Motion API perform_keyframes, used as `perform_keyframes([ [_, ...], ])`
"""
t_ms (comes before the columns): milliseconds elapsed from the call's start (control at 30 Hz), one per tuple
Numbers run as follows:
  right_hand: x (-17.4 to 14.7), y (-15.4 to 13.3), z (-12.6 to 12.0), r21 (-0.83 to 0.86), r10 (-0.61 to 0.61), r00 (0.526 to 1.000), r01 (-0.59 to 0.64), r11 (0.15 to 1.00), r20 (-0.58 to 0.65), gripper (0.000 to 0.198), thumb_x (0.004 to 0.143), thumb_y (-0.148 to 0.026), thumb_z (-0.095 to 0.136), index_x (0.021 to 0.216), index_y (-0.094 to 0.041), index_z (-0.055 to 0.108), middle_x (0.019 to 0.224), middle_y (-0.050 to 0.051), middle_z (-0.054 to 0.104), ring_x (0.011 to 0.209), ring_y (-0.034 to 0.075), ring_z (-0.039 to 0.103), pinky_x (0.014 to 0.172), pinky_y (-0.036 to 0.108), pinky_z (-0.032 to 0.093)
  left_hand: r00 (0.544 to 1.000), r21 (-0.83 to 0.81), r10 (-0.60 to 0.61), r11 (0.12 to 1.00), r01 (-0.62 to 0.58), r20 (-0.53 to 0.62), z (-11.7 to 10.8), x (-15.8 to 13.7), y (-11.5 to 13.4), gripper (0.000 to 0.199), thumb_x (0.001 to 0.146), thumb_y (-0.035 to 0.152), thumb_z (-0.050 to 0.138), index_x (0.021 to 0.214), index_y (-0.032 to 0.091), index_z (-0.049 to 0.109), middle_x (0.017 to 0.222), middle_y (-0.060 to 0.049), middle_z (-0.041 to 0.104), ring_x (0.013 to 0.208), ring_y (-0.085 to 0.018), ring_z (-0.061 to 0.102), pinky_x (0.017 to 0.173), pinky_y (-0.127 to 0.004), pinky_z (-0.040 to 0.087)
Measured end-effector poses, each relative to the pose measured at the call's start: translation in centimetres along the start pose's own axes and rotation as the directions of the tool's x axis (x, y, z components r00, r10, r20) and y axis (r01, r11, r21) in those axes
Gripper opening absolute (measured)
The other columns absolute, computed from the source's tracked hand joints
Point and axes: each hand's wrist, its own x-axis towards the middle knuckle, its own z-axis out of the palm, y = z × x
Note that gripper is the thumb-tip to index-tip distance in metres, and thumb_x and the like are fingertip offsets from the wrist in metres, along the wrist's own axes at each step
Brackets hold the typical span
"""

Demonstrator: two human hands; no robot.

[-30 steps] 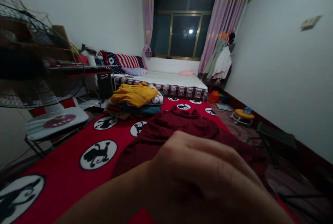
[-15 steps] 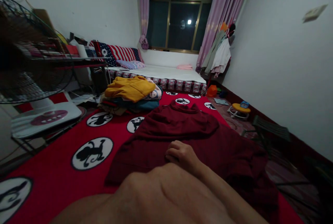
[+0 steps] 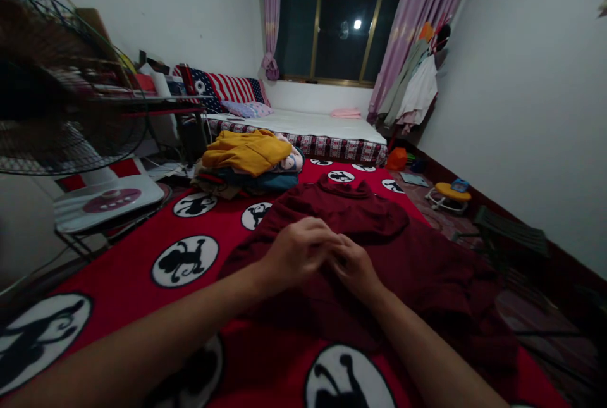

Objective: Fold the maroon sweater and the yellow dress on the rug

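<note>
A maroon top [image 3: 417, 262] lies spread on a red blanket [image 3: 128, 275] printed with white circles and dark monkey figures. Its collar points away from me, and a bulky fold crosses its upper part. My left hand [image 3: 303, 247] and my right hand [image 3: 355, 269] meet over the middle of the top, fingertips touching or nearly so. Both have curled, closed fingers. Whether they pinch fabric is hidden by the fingers and slight blur. My forearms cover part of the top's near edge.
Folded clothes with a mustard yellow garment [image 3: 249, 152] on top form a pile beyond my left hand. A fan [image 3: 61, 92] and a white chair [image 3: 111, 196] stand at left. At right are a yellow stool [image 3: 453, 191] and a dark folding chair [image 3: 515, 228]. A bed [image 3: 303, 122] stands under the window.
My left hand, large and close to the camera before, has moved forward to meet my right hand. The right hand has shifted slightly right in view. The camera view has tilted down a little.
</note>
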Motion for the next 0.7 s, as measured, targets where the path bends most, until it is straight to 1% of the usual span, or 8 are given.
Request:
perform_keyframes([
  [67,0.4,0.1,-1.0,-0.068,0.04,0.995,-0.046,0.997,-0.088,0.023,0.09,-0.026,0.046,0.094,-0.022,0.068,0.098,0.008,0.064,0.088,0.019,0.063,0.077,0.033,0.052,0.989,0.205,-0.144,0.968,0.146,-0.027,-1.7,-3.3,-3.0,0.021,0.086,0.017,0.05,0.094,0.02,0.069,0.095,-0.006,0.066,0.094,-0.018,0.06,0.086,-0.029,0.048],
  [167,2.2,1.3,-3.1,-0.272,0.095,0.981,-0.139,0.952,-0.17,0.02,0.088,-0.025,0.049,0.09,-0.021,0.069,0.106,0.008,0.064,0.1,0.021,0.06,0.09,0.035,0.047,0.934,0.491,-0.355,0.809,0.322,-0.028,-5.1,-7.2,-6.4,0.025,0.081,0.028,0.057,0.103,0.022,0.066,0.108,-0.007,0.063,0.106,-0.023,0.056,0.094,-0.035,0.045],
  [233,3.9,2.9,-4.5,-0.439,0.158,0.974,-0.216,0.872,-0.164,0.022,0.086,-0.028,0.054,0.101,-0.021,0.068,0.117,0.009,0.062,0.11,0.024,0.055,0.097,0.04,0.042,0.856,0.618,-0.516,0.658,0.43,-0.046,-7.0,-8.4,-7.2,0.041,0.077,0.041,0.061,0.113,0.022,0.062,0.116,-0.008,0.061,0.109,-0.027,0.056,0.092,-0.036,0.045],
  [367,6.5,6.7,-5.9,-0.691,0.393,0.913,-0.356,0.629,-0.112,0.065,0.073,-0.047,0.069,0.129,-0.017,0.054,0.145,0.017,0.039,0.136,0.037,0.029,0.104,0.057,0.029,0.642,0.716,-0.766,0.428,0.552,-0.038,-8.3,-9.2,-6.2,0.061,0.073,0.06,0.057,0.121,0.022,0.057,0.106,-0.009,0.068,0.096,-0.029,0.063,0.076,-0.035,0.048],
  [467,7.1,8.3,-6.2,-0.747,0.536,0.844,-0.353,0.564,0.006,0.05,0.077,-0.051,0.064,0.113,-0.016,0.064,0.141,0.017,0.045,0.134,0.038,0.032,0.101,0.058,0.03,0.555,0.729,-0.832,0.383,0.567,0.005,-8.3,-9.4,-5.6,0.051,0.073,0.063,0.054,0.104,0.024,0.065,0.091,-0.007,0.072,0.087,-0.03,0.066,0.064,-0.032,0.044],
  [567,7.5,8.0,-7.3,-0.744,0.5,0.865,-0.307,0.594,0.043,0.031,0.084,-0.043,0.053,0.095,-0.019,0.069,0.11,0.011,0.067,0.109,0.029,0.057,0.094,0.046,0.039,0.56,0.723,-0.827,0.419,0.549,0.054,-8.4,-9.6,-5.7,0.037,0.075,0.057,0.055,0.081,0.022,0.067,0.084,-0.007,0.071,0.081,-0.028,0.066,0.058,-0.03,0.038],
  [633,7.8,7.2,-9.0,-0.724,0.454,0.885,-0.379,0.576,-0.101,0.032,0.085,-0.042,0.049,0.096,-0.02,0.07,0.095,0.009,0.071,0.095,0.026,0.063,0.082,0.036,0.044,0.596,0.688,-0.799,0.478,0.547,0.081,-8.5,-9.7,-5.7,0.029,0.077,0.048,0.055,0.075,0.021,0.064,0.079,-0.006,0.07,0.077,-0.025,0.065,0.057,-0.028,0.036],
  [700,8.1,6.7,-11.0,-0.697,0.456,0.847,-0.5,0.514,-0.272,0.036,0.083,-0.045,0.048,0.1,-0.022,0.07,0.093,0.009,0.071,0.089,0.026,0.064,0.069,0.032,0.044,0.641,0.613,-0.761,0.553,0.564,0.097,-8.5,-9.5,-5.4,0.023,0.078,0.041,0.055,0.074,0.02,0.063,0.075,-0.004,0.069,0.072,-0.022,0.063,0.057,-0.027,0.035],
])
